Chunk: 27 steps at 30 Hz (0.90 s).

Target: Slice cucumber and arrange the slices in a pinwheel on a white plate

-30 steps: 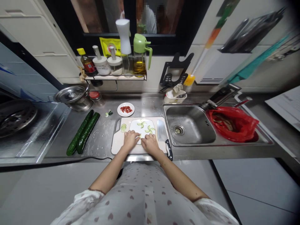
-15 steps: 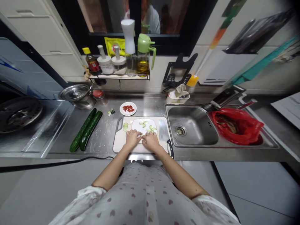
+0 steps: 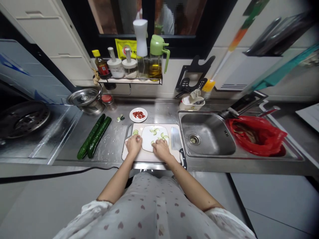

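Observation:
A white square plate (image 3: 148,145) rests on the beige cutting board (image 3: 143,157). On it, thin green-edged cucumber slices (image 3: 155,131) form small pinwheel patterns. My right hand (image 3: 161,150) is over the plate's lower right, its curled fingertips at a single pale slice (image 3: 152,143). Left of the plate, my left hand (image 3: 134,145) is over the board with bent fingers drawn together, just below a few stacked cucumber slices (image 3: 135,132). Whatever is between those fingers is hidden. A kitchen knife (image 3: 176,137) with a black handle lies along the board's right side.
A small white plate (image 3: 132,117) of chopped red pieces stands behind the board. Two whole cucumbers (image 3: 96,137) lie left, near a lidded steel pot (image 3: 86,101). At right are the sink (image 3: 206,132) and a red plastic bag (image 3: 264,139). A shelf (image 3: 139,80) holds condiments.
My left hand has moved left, off the plate to the board beside the stacked slices. My right hand remains at the plate's lower right. The view has shifted slightly.

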Motion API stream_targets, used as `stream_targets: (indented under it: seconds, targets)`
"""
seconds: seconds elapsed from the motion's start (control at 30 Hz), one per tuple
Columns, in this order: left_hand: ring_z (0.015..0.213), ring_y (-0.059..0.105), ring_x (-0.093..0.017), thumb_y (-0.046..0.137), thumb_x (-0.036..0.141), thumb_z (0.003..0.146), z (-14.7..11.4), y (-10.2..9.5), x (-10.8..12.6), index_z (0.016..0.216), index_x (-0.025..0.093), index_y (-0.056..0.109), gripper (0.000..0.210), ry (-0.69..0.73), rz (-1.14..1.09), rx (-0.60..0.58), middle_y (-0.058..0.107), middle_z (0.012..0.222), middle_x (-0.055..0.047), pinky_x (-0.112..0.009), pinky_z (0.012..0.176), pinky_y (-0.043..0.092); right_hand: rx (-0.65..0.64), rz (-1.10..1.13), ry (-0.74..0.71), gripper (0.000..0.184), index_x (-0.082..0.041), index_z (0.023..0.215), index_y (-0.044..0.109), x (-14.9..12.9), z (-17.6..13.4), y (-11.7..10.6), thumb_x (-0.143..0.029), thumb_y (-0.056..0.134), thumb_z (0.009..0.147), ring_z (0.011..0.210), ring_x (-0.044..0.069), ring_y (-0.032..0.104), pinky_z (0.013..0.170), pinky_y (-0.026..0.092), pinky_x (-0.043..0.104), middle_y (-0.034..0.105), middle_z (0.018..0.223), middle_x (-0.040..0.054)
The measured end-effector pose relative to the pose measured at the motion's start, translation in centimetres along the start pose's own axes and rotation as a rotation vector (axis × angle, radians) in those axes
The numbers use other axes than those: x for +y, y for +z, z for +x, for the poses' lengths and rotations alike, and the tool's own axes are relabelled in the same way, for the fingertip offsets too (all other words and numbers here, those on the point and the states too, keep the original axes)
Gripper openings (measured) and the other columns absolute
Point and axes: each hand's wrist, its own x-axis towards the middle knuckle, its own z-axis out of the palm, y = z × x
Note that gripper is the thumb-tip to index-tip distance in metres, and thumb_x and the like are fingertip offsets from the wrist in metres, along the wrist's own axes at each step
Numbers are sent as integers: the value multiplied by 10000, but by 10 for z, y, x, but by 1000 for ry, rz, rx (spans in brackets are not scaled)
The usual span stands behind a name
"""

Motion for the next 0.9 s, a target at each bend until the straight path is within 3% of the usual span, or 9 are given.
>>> stream_targets:
  seconds: [0.13,0.43,0.9]
  targets:
    - [962,596,-295,544,421,820,9,-6,-20,1063,231,613,315,-151,29,70,697,921,-78,-442,889,322,31,36,0,278,-184,1049,691,2,-1,-1,-208,465,889,1009,255,459,899,252,382,627,1024,123]
    - [1029,582,-338,557,535,792,25,-2,-25,1001,223,640,385,-183,107,58,687,1032,-126,-489,930,313,143,170,79,306,-203,1114,682,7,-10,-2,-229,445,922,1017,242,453,894,281,344,624,1032,92]
    - [1009,565,-270,538,297,813,23,4,-22,989,233,630,208,-128,-16,64,699,958,-60,-441,926,329,174,183,118,270,-207,1070,692,13,-22,-1,-250,461,938,992,228,477,869,298,329,637,995,82]
